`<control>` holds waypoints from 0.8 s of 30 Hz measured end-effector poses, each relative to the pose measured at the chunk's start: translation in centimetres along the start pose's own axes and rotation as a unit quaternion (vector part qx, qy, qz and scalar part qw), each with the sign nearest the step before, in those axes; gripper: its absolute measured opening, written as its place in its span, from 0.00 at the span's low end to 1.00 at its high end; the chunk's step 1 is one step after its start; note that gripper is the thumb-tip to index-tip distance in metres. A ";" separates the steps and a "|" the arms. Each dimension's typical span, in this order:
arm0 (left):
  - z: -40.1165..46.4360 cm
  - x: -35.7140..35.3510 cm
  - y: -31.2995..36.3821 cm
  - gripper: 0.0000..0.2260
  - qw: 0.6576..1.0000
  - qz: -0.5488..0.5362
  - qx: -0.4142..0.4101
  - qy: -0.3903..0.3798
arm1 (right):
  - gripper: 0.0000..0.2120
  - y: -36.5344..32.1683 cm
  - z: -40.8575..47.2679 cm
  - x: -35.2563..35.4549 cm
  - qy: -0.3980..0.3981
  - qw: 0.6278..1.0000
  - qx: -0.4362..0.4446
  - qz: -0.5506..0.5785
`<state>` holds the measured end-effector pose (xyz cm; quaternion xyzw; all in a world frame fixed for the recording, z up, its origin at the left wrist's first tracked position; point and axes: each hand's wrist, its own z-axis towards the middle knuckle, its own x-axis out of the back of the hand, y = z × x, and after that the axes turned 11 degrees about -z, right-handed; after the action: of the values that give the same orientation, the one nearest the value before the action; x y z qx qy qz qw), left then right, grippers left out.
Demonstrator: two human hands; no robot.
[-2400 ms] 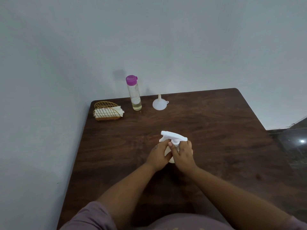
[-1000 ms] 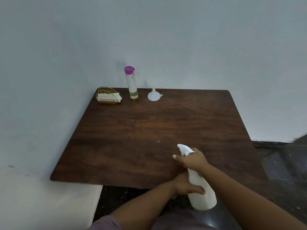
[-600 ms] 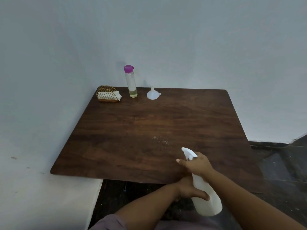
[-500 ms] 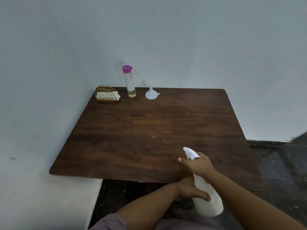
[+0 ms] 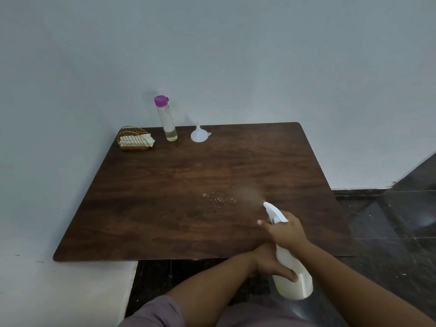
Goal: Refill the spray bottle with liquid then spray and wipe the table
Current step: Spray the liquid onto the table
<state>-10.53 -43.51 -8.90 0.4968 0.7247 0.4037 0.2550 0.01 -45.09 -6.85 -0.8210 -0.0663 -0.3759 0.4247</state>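
Fingers of the right hand wrap the neck of the white spray bottle, held tilted over the near edge of the desk; the left hand grips its body. Mist leaves the nozzle above droplets.

sleeve: short, dull mauve fabric, ends above the left elbow
forearms: bare, no watch or bracelet
left hand: bare
right hand: bare
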 end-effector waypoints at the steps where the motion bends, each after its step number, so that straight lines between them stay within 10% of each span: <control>1: 0.1 0.1 0.2 0.29 1.000 0.006 -0.002 0.004 | 0.15 0.0 0.2 0.1 -0.001 1.000 0.007 -0.004; 24: 1.4 7.7 1.3 0.34 0.992 0.053 -0.095 0.058 | 0.24 -5.7 4.2 0.3 -0.089 0.986 0.144 0.012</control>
<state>-11.67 -35.63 -8.32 0.4839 0.6689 0.5122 0.2368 0.11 -38.44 -4.41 -0.7824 -0.1468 -0.2827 0.5352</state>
